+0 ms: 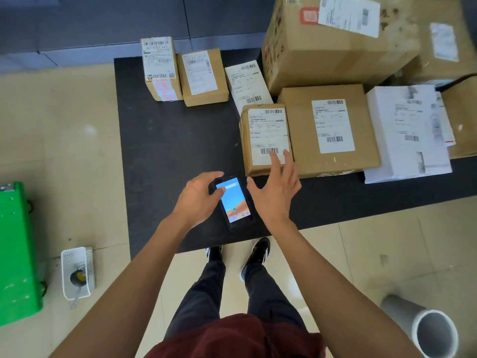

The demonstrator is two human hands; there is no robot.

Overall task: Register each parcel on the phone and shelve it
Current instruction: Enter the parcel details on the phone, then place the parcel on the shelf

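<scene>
Two hands work at the worktop's (160, 140) near edge: the left hand (198, 200) grips the phone (233, 201), the right hand (276, 192) reaches spread-fingered onto the small parcel (265, 140) just beyond. Registration seems underway; next, probably scanning its barcode.

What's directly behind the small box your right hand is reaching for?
A white parcel with a barcode label lies behind the small box, its near end hidden by the box. The right hand covers the box's near corner.
</scene>
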